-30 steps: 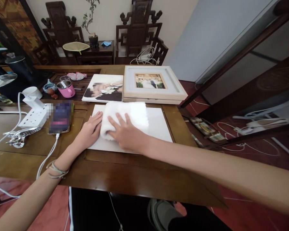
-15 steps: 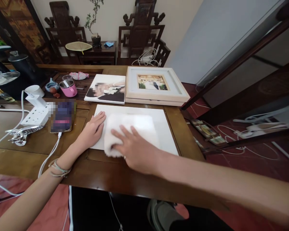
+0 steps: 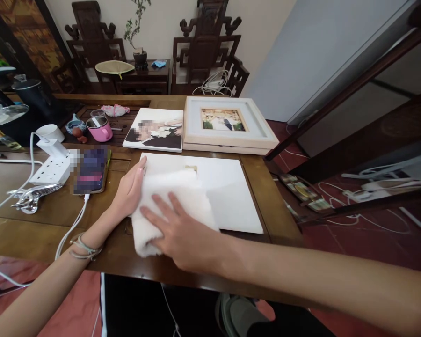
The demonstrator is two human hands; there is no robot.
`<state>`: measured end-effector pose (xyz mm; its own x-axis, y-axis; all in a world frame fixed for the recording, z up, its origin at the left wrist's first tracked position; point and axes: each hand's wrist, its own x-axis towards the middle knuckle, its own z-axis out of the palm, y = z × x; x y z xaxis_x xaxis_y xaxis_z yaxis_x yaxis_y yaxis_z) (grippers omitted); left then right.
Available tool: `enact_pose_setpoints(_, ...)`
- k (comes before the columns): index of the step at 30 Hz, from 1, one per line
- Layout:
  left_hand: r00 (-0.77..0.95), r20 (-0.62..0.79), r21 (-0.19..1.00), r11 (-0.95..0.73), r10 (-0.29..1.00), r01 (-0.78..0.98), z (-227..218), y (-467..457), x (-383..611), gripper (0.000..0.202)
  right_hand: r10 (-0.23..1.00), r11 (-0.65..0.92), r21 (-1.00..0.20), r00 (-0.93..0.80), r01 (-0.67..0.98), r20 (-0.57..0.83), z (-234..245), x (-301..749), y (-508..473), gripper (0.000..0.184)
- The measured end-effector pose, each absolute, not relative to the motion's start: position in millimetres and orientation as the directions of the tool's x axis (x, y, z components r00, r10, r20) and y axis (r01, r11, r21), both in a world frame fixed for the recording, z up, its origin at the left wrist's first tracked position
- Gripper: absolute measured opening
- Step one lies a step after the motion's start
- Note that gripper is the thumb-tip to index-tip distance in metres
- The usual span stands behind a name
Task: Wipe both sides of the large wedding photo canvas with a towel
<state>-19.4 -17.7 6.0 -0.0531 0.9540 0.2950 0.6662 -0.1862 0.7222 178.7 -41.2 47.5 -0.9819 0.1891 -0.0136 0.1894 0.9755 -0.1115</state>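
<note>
A flat white panel (image 3: 231, 196) lies on the wooden table, with a small gold-coloured piece (image 3: 191, 168) near its far edge. Over its left part and near edge is a folded, fluffy white cloth (image 3: 182, 187). My right hand (image 3: 178, 231) presses on this cloth, fingers spread across the top and the thumb at its near edge. Along the panel's left edge rests my left hand (image 3: 129, 189), its fingers stretched out and close together, right beside the cloth. The cloth hides the panel's near left corner.
Behind the panel lie a photo print (image 3: 157, 133) and a framed picture (image 3: 228, 140) on a box-like stack. To the left are a phone (image 3: 91, 171) on a cable, a power strip (image 3: 54, 168), a hair clip (image 3: 31, 196) and a pink mug (image 3: 100, 130).
My right hand has slid the cloth left and towards me, uncovering the gold-coloured piece. My left hand has turned from lying flat to standing along the panel's left edge.
</note>
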Motion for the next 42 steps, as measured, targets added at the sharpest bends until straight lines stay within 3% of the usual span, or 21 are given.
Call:
enact_pose_setpoints(3,-0.025,0.264,0.717,-0.179,0.964,0.673,6,-18,-19,0.073,0.074,0.983,-0.167,-0.996,0.080,-0.041,53,192,-49,0.030)
enact_pose_setpoints(5,0.009,0.255,0.685,-0.188,0.967,0.704,4,-18,-19,0.074,0.072,0.970,-0.224,-0.990,0.098,-0.125,60,200,-46,0.032)
enact_pose_setpoints(7,0.074,0.256,0.628,-0.224,0.964,0.745,1,-17,-19,0.071,0.132,0.938,-0.289,-0.969,0.191,-0.211,67,206,-37,0.040)
enact_pose_setpoints(10,0.150,0.245,0.551,-0.265,0.958,0.791,-3,-15,-19,0.060,0.323,0.852,-0.336,-0.909,0.401,-0.264,74,210,-15,0.055)
enact_pose_setpoints(12,0.170,0.248,0.512,-0.278,0.954,0.813,-5,-13,-20,0.053,0.450,0.788,-0.343,-0.858,0.512,-0.247,76,208,3,0.059)
enact_pose_setpoints(15,0.200,0.240,0.481,-0.296,0.950,0.825,-5,-13,-20,0.046,0.545,0.701,-0.424,-0.814,0.573,-0.199,79,197,29,0.045)
enact_pose_setpoints(18,0.224,0.254,0.474,-0.323,0.941,0.819,-2,-14,-19,0.042,0.546,0.681,-0.554,-0.836,0.479,-0.053,81,176,51,0.028)
enact_pose_setpoints(20,0.224,0.277,0.473,-0.336,0.934,0.815,1,-14,-18,0.041,0.518,0.707,-0.581,-0.855,0.403,0.037,80,159,62,0.026)
enact_pose_setpoints(25,0.211,0.279,0.480,-0.326,0.937,0.814,1,-14,-19,0.041,0.466,0.759,-0.530,-0.884,0.379,0.036,75,125,81,0.029)
enact_pose_setpoints(32,0.196,0.281,0.472,-0.313,0.940,0.824,-9,-13,-24,0.046,0.584,0.714,-0.426,-0.808,0.555,-0.073,85,158,87,0.025)
enact_pose_setpoints(36,0.197,0.268,0.472,-0.307,0.943,0.826,-9,-13,-23,0.047,0.656,0.668,-0.373,-0.746,0.644,-0.115,85,214,91,0.034)
enact_pose_setpoints(39,0.193,0.262,0.478,-0.301,0.945,0.825,-7,-13,-22,0.047,0.722,0.644,-0.230,-0.679,0.729,-0.130,77,255,88,0.037)
enact_pose_setpoints(42,0.188,0.263,0.478,-0.297,0.946,0.827,-7,-14,-22,0.047,0.699,0.687,-0.152,-0.703,0.711,-0.131,60,284,62,0.039)
